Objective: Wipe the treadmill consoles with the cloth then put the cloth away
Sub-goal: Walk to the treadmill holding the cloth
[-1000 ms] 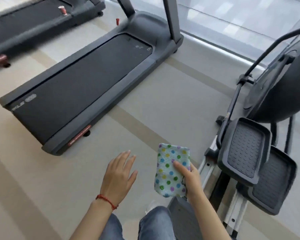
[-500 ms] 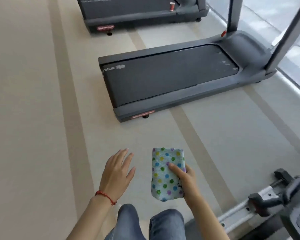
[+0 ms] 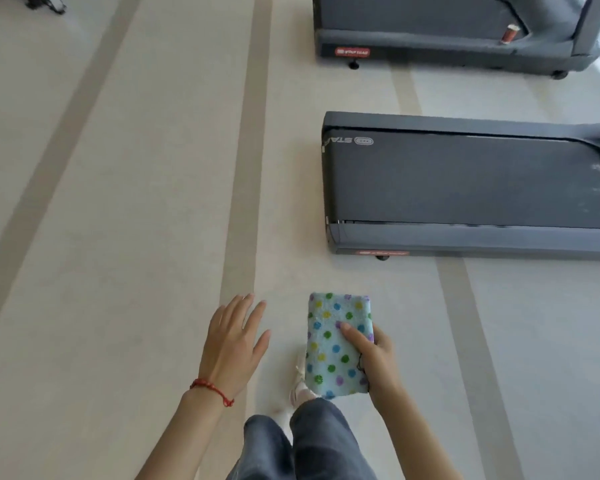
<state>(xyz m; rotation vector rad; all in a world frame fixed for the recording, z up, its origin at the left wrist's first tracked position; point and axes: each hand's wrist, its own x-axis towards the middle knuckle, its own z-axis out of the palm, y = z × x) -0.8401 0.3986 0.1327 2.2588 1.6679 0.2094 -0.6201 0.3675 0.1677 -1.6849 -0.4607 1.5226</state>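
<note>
So the person's standing on the open floor (image 3: 118, 237) with the folded polka-dot cloth (image 3: 336, 344) pinched in the right hand (image 3: 374, 355), thumb on top and fingers tucked under. Left hand (image 3: 234, 341) is just out flat, fingers relaxed and spread, holding nothing. Two treadmills off to the right, the nearer treadmill (image 3: 465, 181) and the far treadmill (image 3: 447, 29), but neither console is visible. Can't tell if the wiping's done. My guess is they're walking between spots, so next they'd need to reach a console or wherever the cloth lives.

Near treadmill (image 3: 465, 181): pale lettering at the belt's rear corner, seen upside down, reads partly "STA"; red labels on both treadmills' rear edges are too blurred to read.
</note>
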